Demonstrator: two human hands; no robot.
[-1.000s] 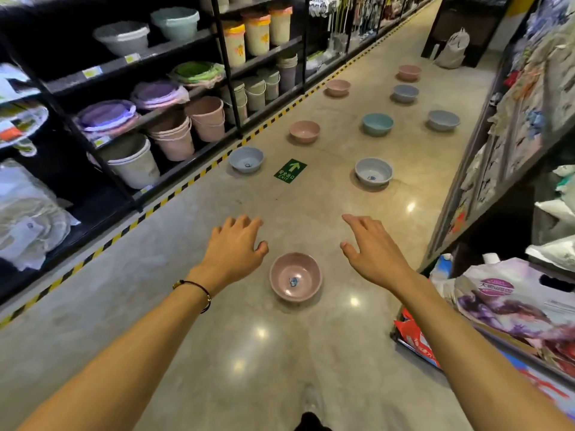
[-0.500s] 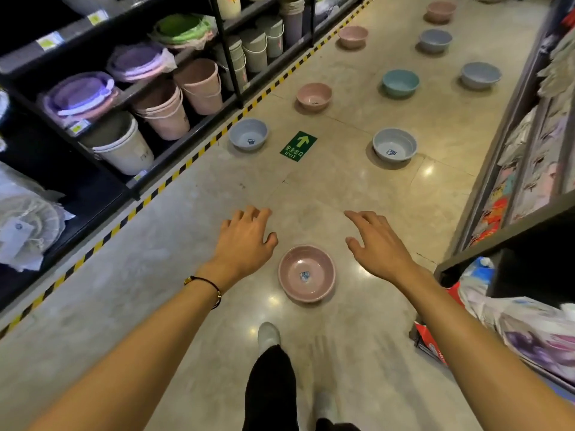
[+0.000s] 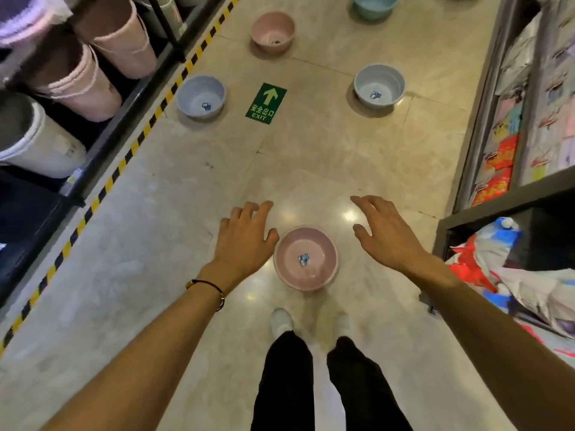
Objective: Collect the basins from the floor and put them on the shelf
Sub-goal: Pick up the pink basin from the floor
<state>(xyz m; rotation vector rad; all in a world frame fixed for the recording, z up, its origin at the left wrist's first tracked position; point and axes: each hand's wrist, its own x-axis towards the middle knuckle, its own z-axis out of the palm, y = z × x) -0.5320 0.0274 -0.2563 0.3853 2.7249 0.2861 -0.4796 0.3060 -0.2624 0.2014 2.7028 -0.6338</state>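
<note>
A pink basin [image 3: 306, 259] with a small sticker inside stands on the floor just ahead of my feet. My left hand [image 3: 244, 241] hovers at its left rim, fingers spread, thumb close to the edge. My right hand [image 3: 384, 234] is open to the right of it, a little apart. Further along the aisle stand a pale blue basin [image 3: 201, 96], a grey-white basin [image 3: 379, 86], a second pink basin [image 3: 273, 32] and a teal basin [image 3: 375, 4]. The dark shelf [image 3: 124, 119] runs along the left.
Stacked pink buckets [image 3: 102, 57] and a white bucket [image 3: 34, 141] fill the left shelf's lower level. A yellow-black stripe [image 3: 130, 150] edges it. A green exit sticker [image 3: 266, 103] is on the floor. Right shelving [image 3: 497, 197] holds packaged goods and bags [image 3: 513, 275].
I have stepped closer and tilted my head down; the pink basin now lies right at my feet. Both hands have lowered toward its sides, the left nearly at the rim.
</note>
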